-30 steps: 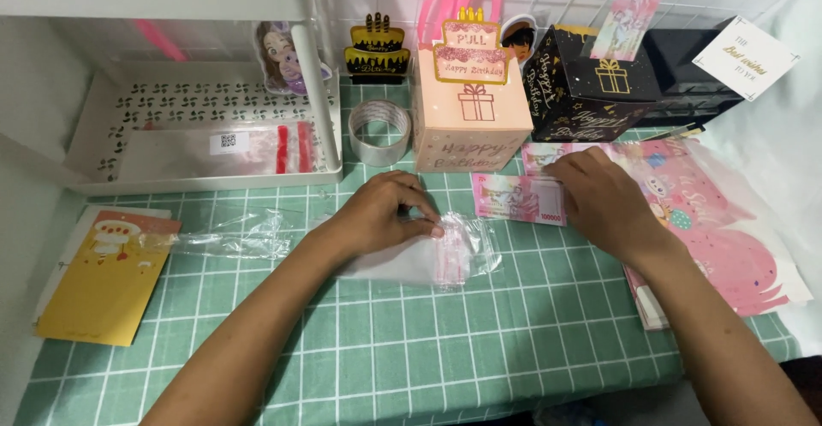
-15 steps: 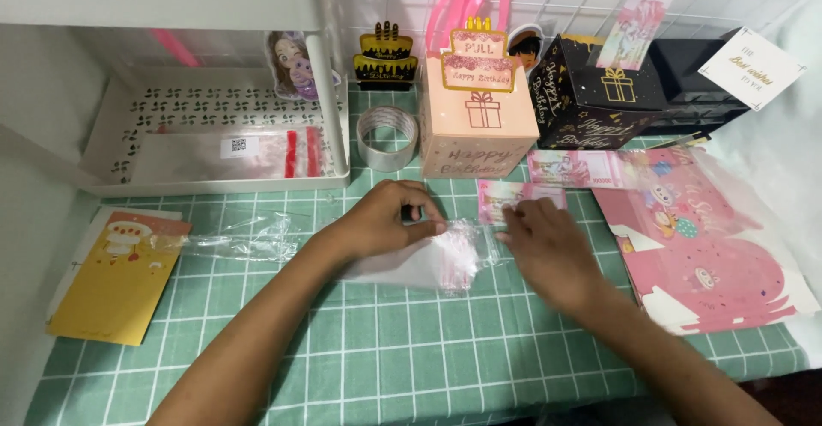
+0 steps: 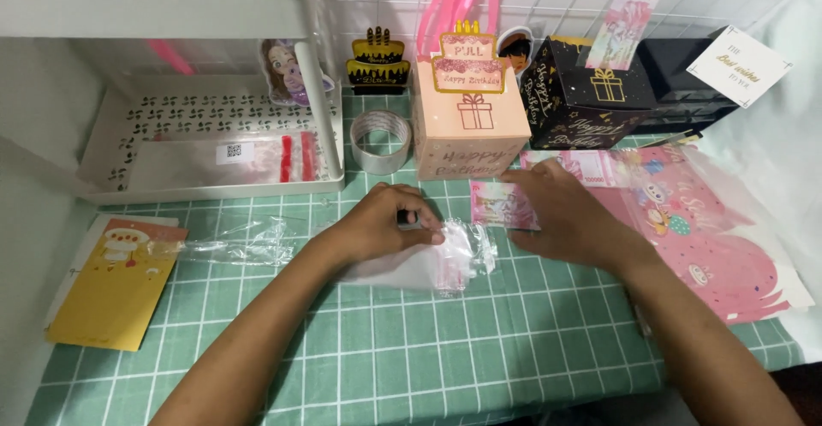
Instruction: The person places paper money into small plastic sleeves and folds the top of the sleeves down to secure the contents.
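Observation:
My left hand (image 3: 385,225) rests on a small stack of clear plastic sleeves (image 3: 445,259) in the middle of the green grid mat (image 3: 411,349), its fingers curled and pinching the top edge. Just to the right, my right hand (image 3: 569,216) lies over a pink paper note (image 3: 501,208), fingertips on it, holding it against the mat beside the sleeves. More pink notes (image 3: 591,167) lie behind that hand.
A peach gift box (image 3: 467,122), a black gift box (image 3: 591,96) and a tape roll (image 3: 381,142) stand at the back. A white shelf rack (image 3: 214,160) is at the left, a yellow card (image 3: 116,285) and loose clear wrap (image 3: 244,244) on the mat, pink printed bags (image 3: 719,255) at the right.
My right hand came left to the plastic sleeves, then moved back a little right onto the pink note. My left hand has stayed on the sleeves.

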